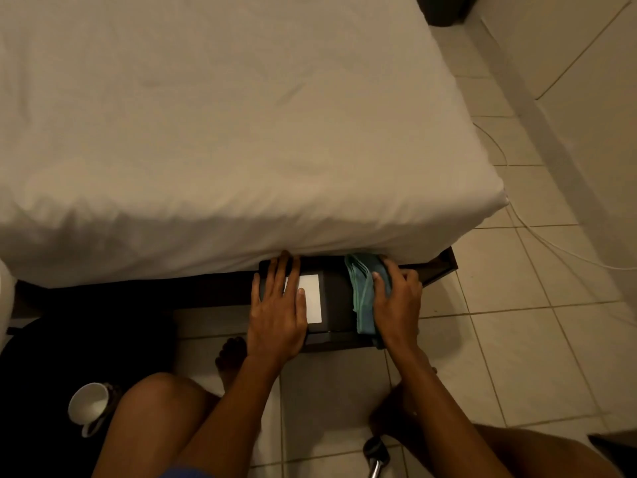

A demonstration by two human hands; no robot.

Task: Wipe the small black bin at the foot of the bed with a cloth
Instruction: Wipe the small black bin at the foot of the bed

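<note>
The small black bin (336, 301) stands on the floor at the foot of the bed, its far side tucked under the mattress overhang. A white label (312, 301) shows on its top. My left hand (277, 312) lies flat on the bin's left part, fingers spread and partly over the label. My right hand (396, 305) presses a folded teal cloth (362, 298) against the bin's right side. The bin's far edge is hidden by the sheet.
The bed with a white sheet (224, 132) fills the upper view above a dark bed frame (437, 267). A white cup (88, 403) rests on a dark mat at lower left. A white cable (537, 236) runs over the tiled floor at right. My knees and bare feet are below.
</note>
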